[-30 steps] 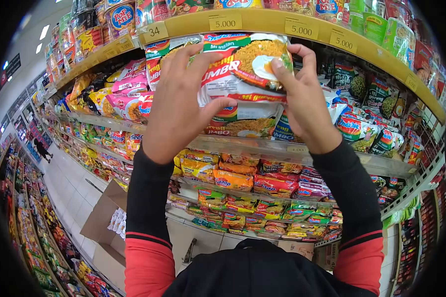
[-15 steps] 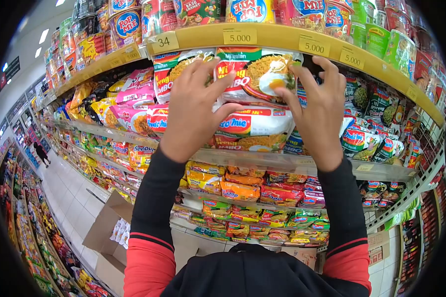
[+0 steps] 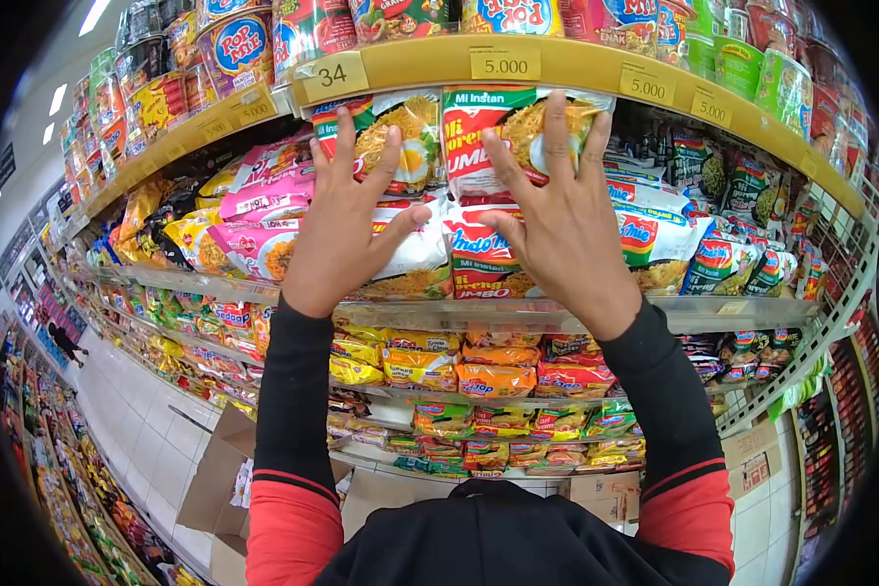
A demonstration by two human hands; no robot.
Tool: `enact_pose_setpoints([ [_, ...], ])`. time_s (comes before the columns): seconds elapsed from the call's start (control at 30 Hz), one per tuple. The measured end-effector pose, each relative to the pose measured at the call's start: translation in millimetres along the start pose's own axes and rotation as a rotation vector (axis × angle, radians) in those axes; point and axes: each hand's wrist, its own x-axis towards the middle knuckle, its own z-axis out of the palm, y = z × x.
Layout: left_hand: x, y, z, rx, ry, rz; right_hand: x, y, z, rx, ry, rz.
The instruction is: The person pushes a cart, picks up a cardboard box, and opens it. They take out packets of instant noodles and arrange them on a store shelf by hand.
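Two noodle packs stand upright side by side under the yellow shelf edge, a left pack (image 3: 423, 146) and a right pack (image 3: 469, 146). My left hand (image 3: 347, 220) lies spread over the left pack, fingers apart and pointing up. Over the right pack my right hand (image 3: 562, 215) is spread flat too, its fingertips near the top of the pack. Below them lies a row of similar white and red packs (image 3: 479, 256), partly covered by my hands. Neither hand grips anything.
Cup noodles (image 3: 506, 15) line the yellow-edged shelf (image 3: 410, 66) above. Pink packs (image 3: 259, 249) sit to the left, green and white packs (image 3: 718, 264) to the right. Lower shelves hold more packs. An open cardboard box (image 3: 200, 488) stands on the floor; a person (image 3: 65, 342) is far left.
Both hands have flattened against the packs, and my right hand has moved left. The right pack now stands straighter beside the left one. The view has shifted slightly.
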Motion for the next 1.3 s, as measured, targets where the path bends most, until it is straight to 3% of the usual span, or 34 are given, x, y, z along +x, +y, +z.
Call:
enact_pose_setpoints([
  [0.23, -4.9, 4.5, 1.3, -0.035, -0.016, -0.019, -9.9, -4.5, -8.5, -0.046, -0.113, 0.027],
  [0.33, -9.3, 27.9, -1.6, 0.213, -0.06, -0.15, -18.2, -11.3, -14.4, -0.092, -0.09, 0.07],
  [0.4, -8.1, 40.8, 0.1, 0.142, 0.111, -0.018, -21.2, -13.0, -12.4, -0.069, -0.051, 0.042],
  [0.53, 1.4, 53.1, 16.1, 0.097, 0.049, 0.098, -20.5, -3.3, 11.1, -0.032, 0.022, -0.041],
  [0.67, 6.1, 52.5, 24.4, 0.104, 0.147, 0.101, -19.7, 1.2, 21.1, -0.03, 0.062, -0.059],
  [0.87, 4.9, 58.1, 17.3, 0.087, 0.139, 0.106, -25.8, 3.2, 4.8, 0.082, 0.051, -0.061],
  [1.0, 1.0, 68.4, 8.4, 0.147, 0.133, 0.084, -47.2, 11.1, -39.8, 0.215, -0.036, -0.143],
  [1.07, -4.8, 77.2, 2.2, 0.103, 0.143, 0.071, -59.1, 29.8, -62.7, 0.305, -0.188, -0.182],
  [1.2, -16.3, 105.3, -1.8, 0.001, 0.134, 0.142, -66.6, 92.5, -103.1, 0.066, -0.348, 0.049],
  [1.3, -12.3, 140.0, 7.1, -0.059, 0.055, 0.259, -74.3, 138.8, -96.0, -0.069, -0.427, 0.022],
])
